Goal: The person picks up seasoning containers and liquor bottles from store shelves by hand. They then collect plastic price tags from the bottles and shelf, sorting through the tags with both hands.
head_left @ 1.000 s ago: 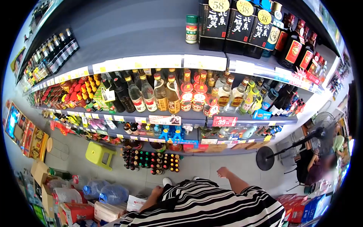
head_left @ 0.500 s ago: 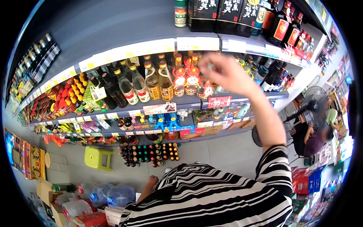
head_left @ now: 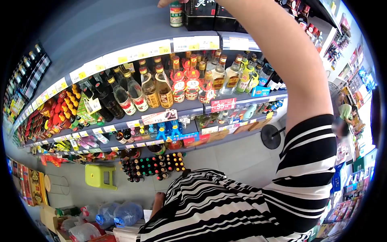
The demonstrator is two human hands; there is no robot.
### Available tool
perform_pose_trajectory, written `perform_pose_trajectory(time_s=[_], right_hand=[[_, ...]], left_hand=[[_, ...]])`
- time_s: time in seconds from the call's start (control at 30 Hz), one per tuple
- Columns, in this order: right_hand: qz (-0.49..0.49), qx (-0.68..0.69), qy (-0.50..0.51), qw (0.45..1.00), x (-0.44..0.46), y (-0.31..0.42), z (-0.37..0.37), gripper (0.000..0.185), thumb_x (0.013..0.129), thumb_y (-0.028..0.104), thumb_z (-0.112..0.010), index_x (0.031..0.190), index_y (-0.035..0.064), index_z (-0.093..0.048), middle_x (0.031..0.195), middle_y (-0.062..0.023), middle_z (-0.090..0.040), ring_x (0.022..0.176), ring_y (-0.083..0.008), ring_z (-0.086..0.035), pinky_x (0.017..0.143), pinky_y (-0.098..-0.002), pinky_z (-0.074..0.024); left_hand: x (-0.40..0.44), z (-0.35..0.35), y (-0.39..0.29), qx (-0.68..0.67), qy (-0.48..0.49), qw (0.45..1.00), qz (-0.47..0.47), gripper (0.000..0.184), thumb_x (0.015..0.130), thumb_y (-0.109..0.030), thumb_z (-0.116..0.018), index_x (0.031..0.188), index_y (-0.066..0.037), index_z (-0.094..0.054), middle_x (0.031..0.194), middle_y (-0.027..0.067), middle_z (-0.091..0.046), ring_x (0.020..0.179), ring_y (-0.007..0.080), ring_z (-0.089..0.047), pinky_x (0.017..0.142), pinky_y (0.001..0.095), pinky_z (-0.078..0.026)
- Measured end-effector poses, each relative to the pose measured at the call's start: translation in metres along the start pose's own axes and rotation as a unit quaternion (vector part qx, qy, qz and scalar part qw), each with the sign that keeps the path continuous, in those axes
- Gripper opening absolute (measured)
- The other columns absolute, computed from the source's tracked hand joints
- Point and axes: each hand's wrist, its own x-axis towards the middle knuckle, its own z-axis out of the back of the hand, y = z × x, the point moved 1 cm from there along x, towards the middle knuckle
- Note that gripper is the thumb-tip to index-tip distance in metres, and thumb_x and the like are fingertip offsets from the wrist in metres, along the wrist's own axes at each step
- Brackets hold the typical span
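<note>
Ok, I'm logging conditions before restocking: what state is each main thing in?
Spice jar: upright, very top not visible
Right hand: at jar's top, grip unclear
Left hand: lowered, grip unclear
Green stool: upright, seat bare
Floor bottles: standing, capped
Large jugs: capped

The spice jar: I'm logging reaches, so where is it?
In the head view, the spice jar stands on the upper shelf, by the right hand, left of the black boxes.

right hand (head_left: 166, 3) cut off above, fan (head_left: 270, 137) partly hidden
</note>
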Motion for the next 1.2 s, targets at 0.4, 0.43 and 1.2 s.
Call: perform_pose_trajectory(time_s=[0.4, 0.43, 1.2], right_hand=[[-0.105, -0.046, 0.217, 0.969, 0.022, -0.008, -0.006, 0.025, 0.067, 0.015, -0.069, 0.088, 0.0015, -0.067, 0.084, -0.0105, -0.068, 0.074, -0.0255, -0.064, 0.061, -0.0414, -0.0504], [-0.107, -0.032, 0.223, 0.968, 0.025, -0.01, -0.009, 0.024, 0.066, 0.014, -0.069, 0.087, 0.0016, -0.068, 0.084, -0.011, -0.068, 0.075, -0.0261, -0.065, 0.062, -0.0416, -0.0505], [-0.071, -0.085, 0.258, 0.96, 0.035, -0.013, -0.026, 0.015, 0.064, 0.01, -0.066, 0.077, 0.0035, -0.071, 0.078, -0.0141, -0.066, 0.071, -0.0301, -0.064, 0.063, -0.0427, -0.0507]], left_hand=[[-0.004, -0.023, 0.033, -0.007, -0.028, 0.995, -0.096, 0.031, 0.074, -0.026, -0.053, 0.078, 0.003, -0.063, 0.078, 0.0232, -0.063, 0.076, 0.0353, -0.06, 0.068, 0.0427, -0.047], [-0.007, -0.022, 0.028, -0.039, -0.028, 0.997, -0.06, 0.03, 0.074, -0.025, -0.053, 0.079, 0.003, -0.063, 0.079, 0.0228, -0.063, 0.076, 0.0357, -0.06, 0.067, 0.0426, -0.047], [-0.01, -0.034, 0.027, -0.033, -0.015, 0.999, -0.005, 0.03, 0.075, -0.024, -0.053, 0.087, 0.0, -0.064, 0.086, 0.0223, -0.063, 0.082, 0.0377, -0.061, 0.072, 0.042, -0.048]])
